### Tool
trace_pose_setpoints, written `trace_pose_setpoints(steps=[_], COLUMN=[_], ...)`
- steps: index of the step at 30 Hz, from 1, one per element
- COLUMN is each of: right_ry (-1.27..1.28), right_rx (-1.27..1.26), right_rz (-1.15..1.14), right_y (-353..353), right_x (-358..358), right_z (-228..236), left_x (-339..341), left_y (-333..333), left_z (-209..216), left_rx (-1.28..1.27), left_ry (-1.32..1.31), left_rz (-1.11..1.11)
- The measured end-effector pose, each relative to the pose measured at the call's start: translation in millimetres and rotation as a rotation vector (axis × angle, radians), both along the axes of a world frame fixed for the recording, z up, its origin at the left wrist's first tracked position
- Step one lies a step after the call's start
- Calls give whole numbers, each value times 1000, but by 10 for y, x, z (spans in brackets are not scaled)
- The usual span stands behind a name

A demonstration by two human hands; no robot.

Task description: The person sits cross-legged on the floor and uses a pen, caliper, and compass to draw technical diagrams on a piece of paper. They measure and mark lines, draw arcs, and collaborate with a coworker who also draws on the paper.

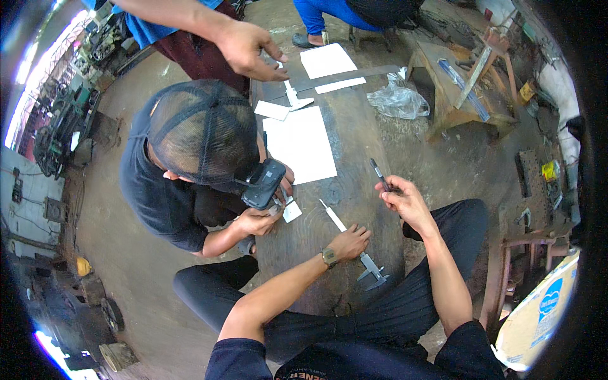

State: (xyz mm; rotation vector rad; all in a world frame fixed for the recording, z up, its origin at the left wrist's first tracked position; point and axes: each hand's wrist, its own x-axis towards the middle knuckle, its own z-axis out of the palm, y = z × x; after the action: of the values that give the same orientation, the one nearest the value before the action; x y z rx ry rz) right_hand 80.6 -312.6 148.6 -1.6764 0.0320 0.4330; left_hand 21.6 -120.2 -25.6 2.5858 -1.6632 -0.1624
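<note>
My left hand (350,243), a watch on its wrist, is closed over the middle of a vernier caliper (372,266) on the dark wooden bench. The caliper's jaws point toward me, and its thin far end reaches past my fingers. Raised above the bench's right edge, my right hand (405,201) grips a dark pen (377,171) with its tip upward. Across from my left hand, a co-worker in a mesh cap holds something small, partly hidden, over a small white card (291,211).
White sheets (301,144) lie along the bench (367,142), with a steel ruler (342,85) farther off. Another person's hand (250,52) hangs over a second caliper (292,95). A clear plastic bag (399,101) sits at the far right edge, near a wooden stand (465,88).
</note>
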Motion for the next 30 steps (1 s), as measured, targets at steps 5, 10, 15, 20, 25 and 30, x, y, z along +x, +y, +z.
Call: trace_pose_setpoints(steps=[5, 10, 15, 20, 25, 30], right_ry=[-100, -225, -390, -353, -347, -358], right_rx=[131, 397, 678, 715, 698, 684], right_rz=[-62, -234, -357, -370, -381, -359], right_y=[-35, -326, -615, -645, -655, -654], right_x=[-29, -138, -168, -191, -223, -241], right_z=[288, 593, 647, 585, 593, 589], left_x=[186, 854, 1619, 2048, 2104, 2120], left_y=[-82, -107, 107, 319, 463, 572], left_z=[348, 1131, 2316, 3373, 3890, 4067], left_rx=[3, 45, 21, 58, 91, -53], left_ry=[228, 233, 179, 99, 12, -22], left_rz=[-32, -62, -33, 34, 35, 29])
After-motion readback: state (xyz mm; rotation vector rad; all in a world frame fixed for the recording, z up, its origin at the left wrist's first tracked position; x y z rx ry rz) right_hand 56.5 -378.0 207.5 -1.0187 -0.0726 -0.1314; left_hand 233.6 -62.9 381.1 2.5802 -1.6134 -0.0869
